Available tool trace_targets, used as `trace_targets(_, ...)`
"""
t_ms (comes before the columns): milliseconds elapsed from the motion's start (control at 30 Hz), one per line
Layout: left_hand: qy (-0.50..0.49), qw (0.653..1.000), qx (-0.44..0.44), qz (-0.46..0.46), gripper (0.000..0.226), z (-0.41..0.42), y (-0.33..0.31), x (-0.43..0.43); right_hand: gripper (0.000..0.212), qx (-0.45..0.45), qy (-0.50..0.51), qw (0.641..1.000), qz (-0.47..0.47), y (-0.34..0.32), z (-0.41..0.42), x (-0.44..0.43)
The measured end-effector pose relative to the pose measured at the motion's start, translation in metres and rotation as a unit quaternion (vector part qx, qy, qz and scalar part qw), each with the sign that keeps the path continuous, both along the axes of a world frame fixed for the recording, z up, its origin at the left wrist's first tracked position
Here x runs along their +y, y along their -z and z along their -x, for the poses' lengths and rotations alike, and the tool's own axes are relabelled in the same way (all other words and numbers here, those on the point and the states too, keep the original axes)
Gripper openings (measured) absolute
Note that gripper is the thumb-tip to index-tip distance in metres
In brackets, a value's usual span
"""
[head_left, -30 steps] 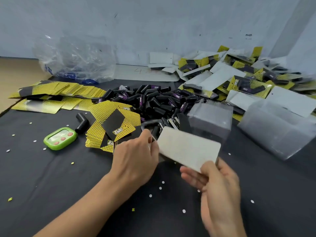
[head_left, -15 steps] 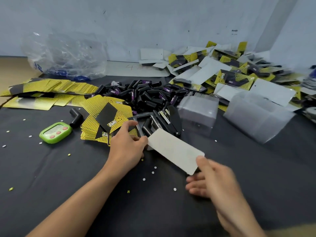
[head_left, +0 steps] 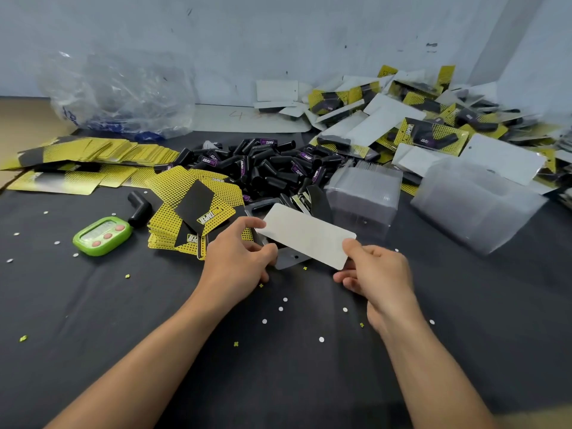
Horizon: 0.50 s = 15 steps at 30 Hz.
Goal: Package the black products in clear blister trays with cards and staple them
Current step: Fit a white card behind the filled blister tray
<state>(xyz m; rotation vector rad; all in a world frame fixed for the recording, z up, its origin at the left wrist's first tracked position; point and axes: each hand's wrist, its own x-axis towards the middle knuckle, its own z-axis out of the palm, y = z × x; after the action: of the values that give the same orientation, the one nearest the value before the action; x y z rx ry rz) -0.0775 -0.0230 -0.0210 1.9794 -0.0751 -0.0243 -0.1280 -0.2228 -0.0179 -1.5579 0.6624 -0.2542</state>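
white card (head_left: 305, 235) pinched between left hand (head_left: 240, 261) and right hand (head_left: 376, 270)

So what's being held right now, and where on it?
A white card: the left hand grips its left end and the right hand pinches its right corner.

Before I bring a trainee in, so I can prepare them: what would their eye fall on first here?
Centre front, the left hand and right hand pinch a white-backed card by its ends. Behind it sprawls a heap of black products, with finished yellow packs piled far right. A green timer sits at the left.
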Motion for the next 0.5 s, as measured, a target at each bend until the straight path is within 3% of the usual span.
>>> trace_targets(67,0.008,1.0,-0.001,-0.016,0.031,-0.001,0.0,0.0,0.012,0.004,-0.018,1.0,-0.019,0.001,-0.006,-0.001)
trace_targets(200,0.009,0.999,-0.008,-0.032,0.023,-0.001,0.0,-0.001,0.008,-0.004,-0.03,0.999,-0.042,-0.001,-0.01,-0.005)
trace_targets(367,-0.003,1.0,-0.015,-0.015,0.043,0.0,0.001,0.0,0.021,-0.042,-0.073,0.995,-0.045,-0.001,0.0,-0.007)
trace_targets(500,-0.004,0.999,-0.005,0.041,0.012,-0.003,0.003,0.0,0.025,-0.092,-0.109,0.987,-0.074,0.002,0.017,-0.015)
